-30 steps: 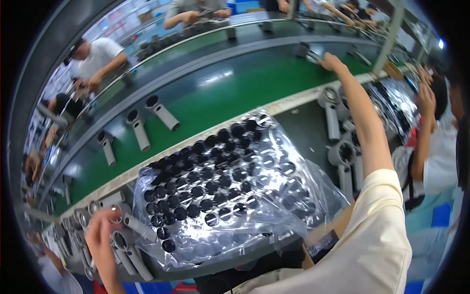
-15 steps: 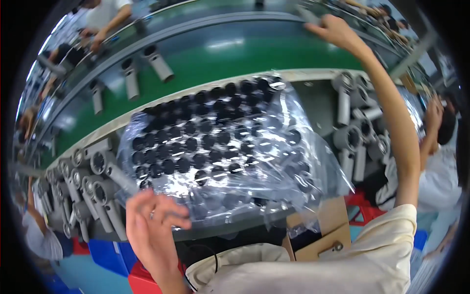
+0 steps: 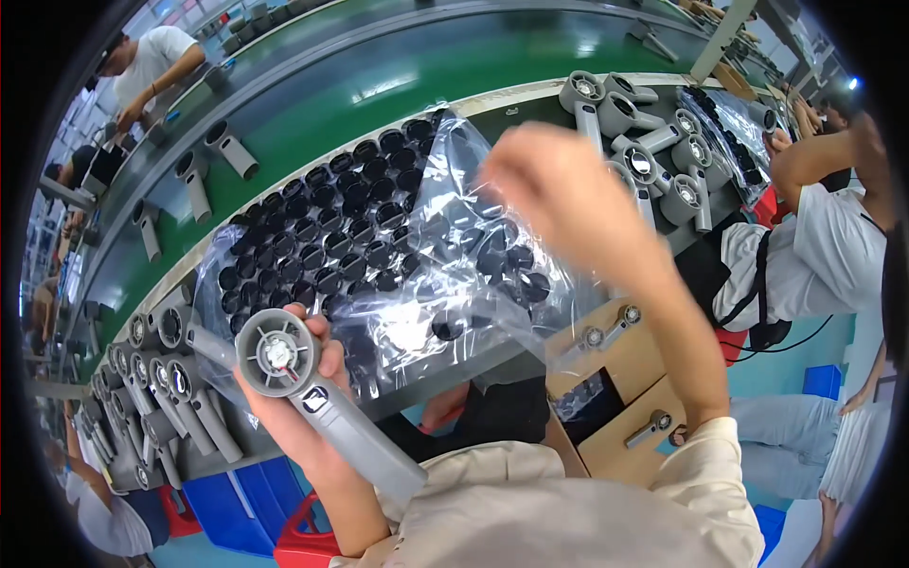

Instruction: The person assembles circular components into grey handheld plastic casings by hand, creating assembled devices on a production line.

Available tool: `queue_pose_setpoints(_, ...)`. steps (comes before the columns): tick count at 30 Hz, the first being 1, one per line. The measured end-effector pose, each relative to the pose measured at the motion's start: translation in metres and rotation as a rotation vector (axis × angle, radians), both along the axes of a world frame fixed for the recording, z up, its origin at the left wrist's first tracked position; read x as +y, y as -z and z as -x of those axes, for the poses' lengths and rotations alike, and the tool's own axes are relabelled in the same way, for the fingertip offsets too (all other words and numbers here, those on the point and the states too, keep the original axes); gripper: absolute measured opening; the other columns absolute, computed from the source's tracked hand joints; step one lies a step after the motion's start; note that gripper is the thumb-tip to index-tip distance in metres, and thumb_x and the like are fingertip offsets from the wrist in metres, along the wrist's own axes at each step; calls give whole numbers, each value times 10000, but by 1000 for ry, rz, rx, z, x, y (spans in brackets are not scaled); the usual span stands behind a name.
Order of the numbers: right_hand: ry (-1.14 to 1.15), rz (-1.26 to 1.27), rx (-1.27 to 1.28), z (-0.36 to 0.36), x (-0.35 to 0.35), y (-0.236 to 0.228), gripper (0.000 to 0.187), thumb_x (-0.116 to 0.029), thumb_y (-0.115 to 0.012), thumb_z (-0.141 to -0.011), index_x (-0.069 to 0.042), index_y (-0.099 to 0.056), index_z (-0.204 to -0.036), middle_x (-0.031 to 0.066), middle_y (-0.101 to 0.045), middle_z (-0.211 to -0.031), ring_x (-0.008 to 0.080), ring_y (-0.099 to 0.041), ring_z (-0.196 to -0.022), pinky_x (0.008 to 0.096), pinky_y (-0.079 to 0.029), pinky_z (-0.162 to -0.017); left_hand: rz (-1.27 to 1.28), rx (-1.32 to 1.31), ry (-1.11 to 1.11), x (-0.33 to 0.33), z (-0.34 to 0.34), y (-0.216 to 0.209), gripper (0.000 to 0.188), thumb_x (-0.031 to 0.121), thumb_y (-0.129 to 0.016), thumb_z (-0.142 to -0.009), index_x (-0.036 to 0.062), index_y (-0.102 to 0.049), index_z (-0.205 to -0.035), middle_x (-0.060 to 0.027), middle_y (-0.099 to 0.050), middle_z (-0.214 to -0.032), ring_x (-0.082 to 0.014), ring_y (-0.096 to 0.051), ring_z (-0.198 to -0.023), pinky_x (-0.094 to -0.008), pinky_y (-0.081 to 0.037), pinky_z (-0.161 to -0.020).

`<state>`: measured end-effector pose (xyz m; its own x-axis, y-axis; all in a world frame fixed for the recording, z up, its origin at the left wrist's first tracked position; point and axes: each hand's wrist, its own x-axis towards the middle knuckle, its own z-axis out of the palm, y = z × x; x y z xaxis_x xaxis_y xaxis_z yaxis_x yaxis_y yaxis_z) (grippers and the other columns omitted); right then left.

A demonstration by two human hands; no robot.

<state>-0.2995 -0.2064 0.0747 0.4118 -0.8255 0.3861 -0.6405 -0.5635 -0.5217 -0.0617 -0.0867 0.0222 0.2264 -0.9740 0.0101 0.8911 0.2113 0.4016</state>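
My left hand (image 3: pixel 305 409) grips a grey hair-dryer body (image 3: pixel 317 398) by its handle, with the round fan end facing up toward me. My right hand (image 3: pixel 549 185) is blurred as it hovers over a clear plastic bag (image 3: pixel 398 246) that lies on the bench and holds several round black caps. The fingers look loosely curled, and whether they hold anything is unclear. The bag's plastic is crumpled around the right hand.
Several grey dryer bodies (image 3: pixel 151 398) are stacked at the bench's left end and another group (image 3: pixel 653 151) at the right. A green conveyor belt (image 3: pixel 379 76) behind carries more. A brown cardboard box (image 3: pixel 615 379) sits below right. Other seated people work at the right and far left.
My left hand has picked up a grey dryer body from the left stack and raised it. My right arm has drawn back from the far conveyor to above the bag.
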Motion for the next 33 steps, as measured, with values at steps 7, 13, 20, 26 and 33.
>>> queue_pose_setpoints(7, 160, 17, 607, 52, -87, 73, 103, -26, -581, -684, 39, -586, -764, 233, -601, -811, 373, -581, -807, 426, -465, -709, -263, 15, -67, 23, 13, -12, 353, 362, -388, -922, 61, -562, -981, -152, -561, -938, -277, -528, -787, -307, -414, -485)
queue_pose_setpoints(13, 124, -68, 463, 67, -83, 67, 90, -44, -601, -691, 16, -573, -754, 168, -584, -704, 303, -586, -667, 360, -461, -610, -324, 70, -15, 36, 4, -3, 368, 374, -381, -924, 53, -538, -1013, -154, -593, -941, -272, -580, -739, -346, -458, -497)
queue_pose_setpoints(20, -37, -261, -203, 0, -20, -21, 97, -80, -571, -846, 8, -571, -888, 41, -571, -803, 88, -529, -659, 220, -431, -599, -304, 10, 67, 49, -10, -2, 364, 353, -377, -919, 45, -509, -1061, -101, -612, -897, -188, -620, -744, -325, -526, -569)
queue_pose_setpoints(26, -482, -291, -236, -94, 79, -29, 145, 51, -597, -687, 48, -627, -828, 99, -556, -802, 109, -507, -648, 205, -393, -558, -265, 22, 69, 60, -18, 3, 366, 335, -368, -927, 21, -497, -1066, -98, -606, -923, -159, -596, -835, -291, -503, -717)
queue_pose_setpoints(33, -493, -275, 68, -130, 135, -29, 270, 50, -690, -522, -39, -704, -778, 57, -517, -742, 106, -466, -548, 202, -340, -461, -306, 23, 9, 73, -22, -6, 355, 335, -356, -935, 31, -498, -1051, -91, -599, -928, -158, -577, -835, -283, -460, -754)
